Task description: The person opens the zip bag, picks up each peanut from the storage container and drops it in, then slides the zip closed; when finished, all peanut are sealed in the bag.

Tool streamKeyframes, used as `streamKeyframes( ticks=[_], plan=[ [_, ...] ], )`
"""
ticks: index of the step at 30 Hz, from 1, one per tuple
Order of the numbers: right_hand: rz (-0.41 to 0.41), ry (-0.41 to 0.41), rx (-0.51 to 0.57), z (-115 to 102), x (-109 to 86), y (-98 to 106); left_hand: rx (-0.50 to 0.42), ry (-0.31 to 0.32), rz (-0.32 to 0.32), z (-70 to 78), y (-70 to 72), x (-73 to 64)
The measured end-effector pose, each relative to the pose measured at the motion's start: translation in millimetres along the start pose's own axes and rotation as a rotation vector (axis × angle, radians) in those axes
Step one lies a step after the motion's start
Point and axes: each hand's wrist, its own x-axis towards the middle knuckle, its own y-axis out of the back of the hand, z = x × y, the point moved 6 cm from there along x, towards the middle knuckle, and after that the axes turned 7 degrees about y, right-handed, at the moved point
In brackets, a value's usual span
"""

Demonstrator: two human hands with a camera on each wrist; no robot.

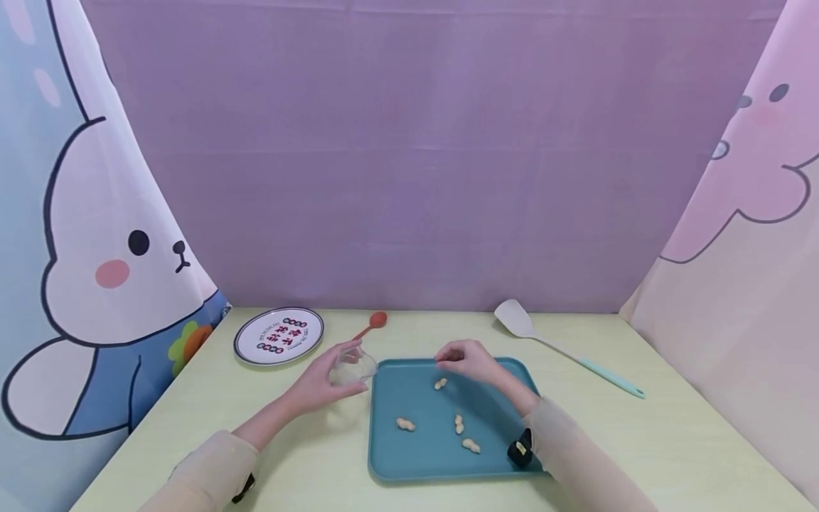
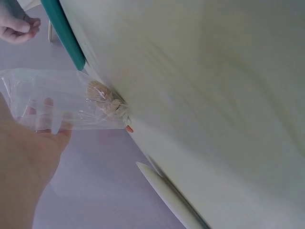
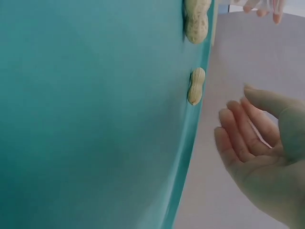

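Note:
My left hand [image 1: 318, 380] holds a clear plastic bag [image 1: 354, 366] just left of the tray, its thumb and fingers spread around the bag's mouth. Peanuts [image 2: 102, 95] lie at the bottom of the bag in the left wrist view. Over the far part of the teal tray [image 1: 409, 466] hovers my right hand [image 1: 472, 361], its fingers loosely bent and nothing visible between them. Several unshelled peanuts lie apart on the tray; the closest peanut [image 1: 440, 384] is just below the right hand. Two peanuts show in the right wrist view, one a small peanut [image 3: 196, 86] near the rim.
A white plate [image 1: 246, 341] with red lettering and a dark rim sits at the back left. Beside it lies a red spoon [image 1: 377, 320], partly hidden by the left hand and bag. To the tray's right, a spatula [image 1: 557, 346] with a pale green handle rests diagonally.

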Motion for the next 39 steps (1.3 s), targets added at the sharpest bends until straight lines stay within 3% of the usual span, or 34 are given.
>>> streamKeyframes(
  ticks=[15, 30, 39],
  plan=[
    [-0.217, -0.106, -0.01, 14.0, -8.4, -9.3, -0.001, -0.013, 0.003, 1.2, 0.1, 0.7],
    [-0.235, -0.178, -0.061, 18.3, -10.2, -11.9, 0.002, -0.008, 0.005, 1.3, 1.4, 0.0],
    [-0.218, -0.168, -0.06, 15.9, -9.5, -8.1, -0.002, 0.005, -0.003, 0.8, 0.8, 0.6]
  ],
)
